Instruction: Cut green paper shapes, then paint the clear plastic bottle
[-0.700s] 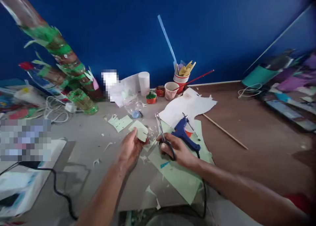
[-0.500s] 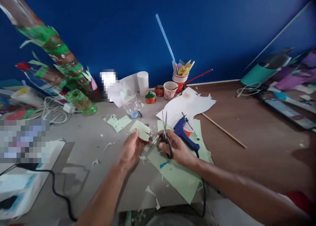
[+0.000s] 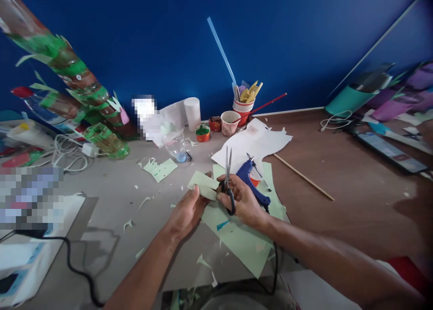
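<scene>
Pinched in my left hand (image 3: 187, 208) is a small piece of pale green paper (image 3: 200, 182) with a notch cut into its right side. My right hand (image 3: 241, 201) grips black-handled scissors (image 3: 229, 165), blades pointing up and away from me. The paper's right edge meets the scissors and the fingers of my right hand, so contact there is partly hidden. Under both hands lies a larger green sheet (image 3: 243, 249). Just beyond my right hand, a blue glue gun (image 3: 250, 179) rests on that sheet.
Another cut green piece (image 3: 160, 169) and paper scraps lie on the left. Behind stand paper cups (image 3: 230, 122), a small cup of green paint (image 3: 202, 133) and a clear plastic piece (image 3: 174, 145). A wooden stick (image 3: 304, 177) and phone (image 3: 392, 152) lie right; a painted bottle structure (image 3: 84, 84) leans left.
My left hand has moved right with the green paper, bringing it up against the scissors and my right hand. The view has shifted slightly; the scissors remain in my right hand.
</scene>
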Tool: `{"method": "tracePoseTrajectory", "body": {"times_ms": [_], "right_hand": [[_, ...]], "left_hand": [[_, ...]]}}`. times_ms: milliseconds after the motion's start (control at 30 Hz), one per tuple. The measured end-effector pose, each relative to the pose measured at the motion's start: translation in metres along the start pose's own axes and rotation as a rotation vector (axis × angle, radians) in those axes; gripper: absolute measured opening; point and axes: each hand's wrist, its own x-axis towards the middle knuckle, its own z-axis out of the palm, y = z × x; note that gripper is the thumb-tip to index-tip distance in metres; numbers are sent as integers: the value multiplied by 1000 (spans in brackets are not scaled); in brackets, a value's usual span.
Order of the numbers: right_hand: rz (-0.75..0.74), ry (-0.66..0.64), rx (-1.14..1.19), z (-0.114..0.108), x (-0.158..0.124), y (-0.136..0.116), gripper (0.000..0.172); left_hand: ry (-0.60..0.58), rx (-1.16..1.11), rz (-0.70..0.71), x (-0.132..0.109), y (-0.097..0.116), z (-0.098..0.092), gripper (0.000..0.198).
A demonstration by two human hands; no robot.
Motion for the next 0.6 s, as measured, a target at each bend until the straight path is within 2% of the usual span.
{"method": "tracePoseTrajectory", "body": {"times_ms": [267,400,600], "right_hand": [[-74,-50,-37,3,-3,6,43],[-63,-7,-41,2,-3,2,38],[-65,13,-98,-2,-1,-2,36]], "left_hand": [[10,38,29,0,-2,1,46],[14,81,29,-2,0,2,43],[180,178,106,2,9,-7,18]]}}
